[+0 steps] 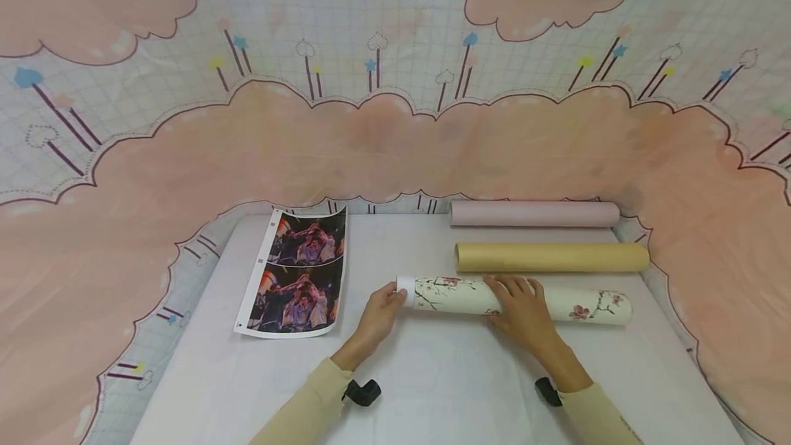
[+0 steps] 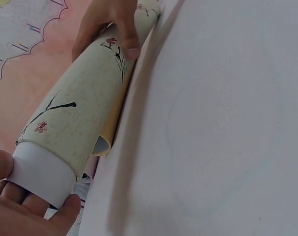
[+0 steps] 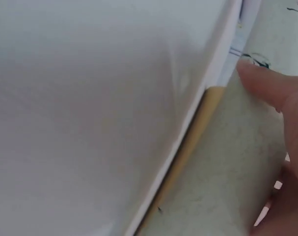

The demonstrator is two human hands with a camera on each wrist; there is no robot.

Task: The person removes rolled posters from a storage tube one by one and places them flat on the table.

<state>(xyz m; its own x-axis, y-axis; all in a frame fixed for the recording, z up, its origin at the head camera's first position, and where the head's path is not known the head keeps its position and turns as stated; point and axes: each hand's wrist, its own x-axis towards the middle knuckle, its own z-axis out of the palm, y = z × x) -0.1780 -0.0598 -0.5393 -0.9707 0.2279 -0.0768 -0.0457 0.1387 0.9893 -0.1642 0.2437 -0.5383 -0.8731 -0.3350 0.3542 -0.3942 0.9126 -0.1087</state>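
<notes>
A cream paper tube (image 1: pixel 593 305) printed with blossom branches lies crosswise in the head view. From its left end sticks a short white paper roll (image 2: pixel 43 172). My left hand (image 1: pixel 375 318) pinches that white end; in the left wrist view some fingers (image 2: pixel 28 202) reach into its opening while the thumb and another finger stay outside. Over the middle of the blossom tube, my right hand (image 1: pixel 526 314) grips it, thumb (image 3: pixel 261 81) on one side and fingers round the other. How far the white roll runs inside the tube is hidden.
Behind the blossom tube lie a yellow tube (image 1: pixel 553 257) and, farther back, a pale pink tube (image 1: pixel 534 214). A printed photo sheet (image 1: pixel 296 280) with curled edges lies on the left of the white table (image 1: pixel 457 390). Patterned cloth (image 1: pixel 402 150) rises behind.
</notes>
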